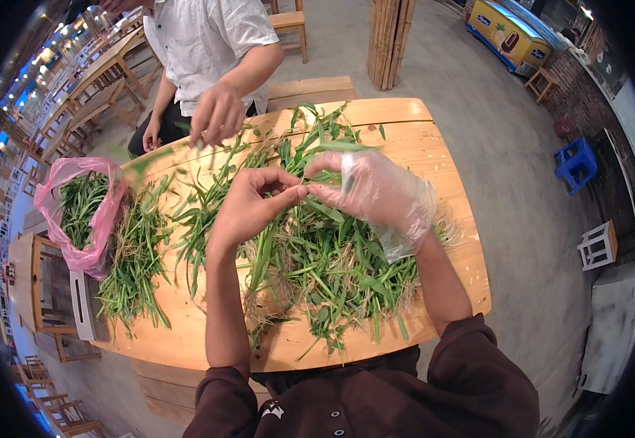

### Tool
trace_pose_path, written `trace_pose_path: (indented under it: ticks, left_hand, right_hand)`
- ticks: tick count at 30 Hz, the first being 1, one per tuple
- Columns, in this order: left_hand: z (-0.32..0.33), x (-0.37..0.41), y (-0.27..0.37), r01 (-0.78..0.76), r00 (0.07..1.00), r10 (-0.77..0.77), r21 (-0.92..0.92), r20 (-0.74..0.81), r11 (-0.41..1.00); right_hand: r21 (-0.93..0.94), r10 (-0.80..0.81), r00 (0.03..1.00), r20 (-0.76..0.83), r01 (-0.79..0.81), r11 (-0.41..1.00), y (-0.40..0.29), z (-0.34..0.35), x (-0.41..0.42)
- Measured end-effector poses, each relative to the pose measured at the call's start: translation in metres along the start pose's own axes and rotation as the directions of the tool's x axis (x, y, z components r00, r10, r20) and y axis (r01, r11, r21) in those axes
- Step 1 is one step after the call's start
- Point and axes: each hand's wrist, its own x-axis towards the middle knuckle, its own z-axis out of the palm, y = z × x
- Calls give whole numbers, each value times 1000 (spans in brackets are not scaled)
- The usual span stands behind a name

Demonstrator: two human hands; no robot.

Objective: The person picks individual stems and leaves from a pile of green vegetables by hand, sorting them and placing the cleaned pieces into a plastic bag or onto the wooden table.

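Note:
My bare left hand [257,205] and my right hand [375,191], in a clear plastic glove, meet fingertip to fingertip above the wooden table [462,274]. The left thumb and finger pinch a thin green stem. Leafy green stalks lie against the right hand's fingers; how firmly they are held is partly hidden. Under both hands spreads a large heap of leafy greens with pale roots [344,263]. To the left lies a bundle of greens [136,263], and beside it a pink plastic bag [49,191] holds more leaves [83,205].
Across the table a person in a light shirt [197,49] reaches a hand [219,115] over the greens. A grey plastic basket [83,306] sits by the table's left edge. Wooden benches [312,90], a bamboo post [389,44] and a blue stool [576,164] stand around.

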Motion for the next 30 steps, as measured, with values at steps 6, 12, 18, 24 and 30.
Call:
trace_pose_path:
  ticks: [6, 12, 18, 24, 30]
  left_hand:
    - [0, -2, 5, 36, 999, -36, 35, 3, 999]
    - [6, -6, 13, -61, 998, 60, 108, 15, 992]
    - [-3, -10, 13, 31, 973, -9, -92, 231, 995]
    - [-3, -11, 14, 10, 983, 14, -128, 184, 992]
    - [-7, -9, 1, 120, 986, -124, 43, 110, 992]
  right_hand:
    - [-234, -127, 992, 6, 125, 964, 5, 12, -2]
    - [-181, -45, 999, 10, 46, 982, -1, 10, -2]
    - [209, 71, 989, -128, -43, 977, 0, -16, -6]
    - [600, 280, 895, -346, -18, 800, 23, -24, -2]
    - [443, 87, 956, -280, 48, 895, 28, -26, -5]
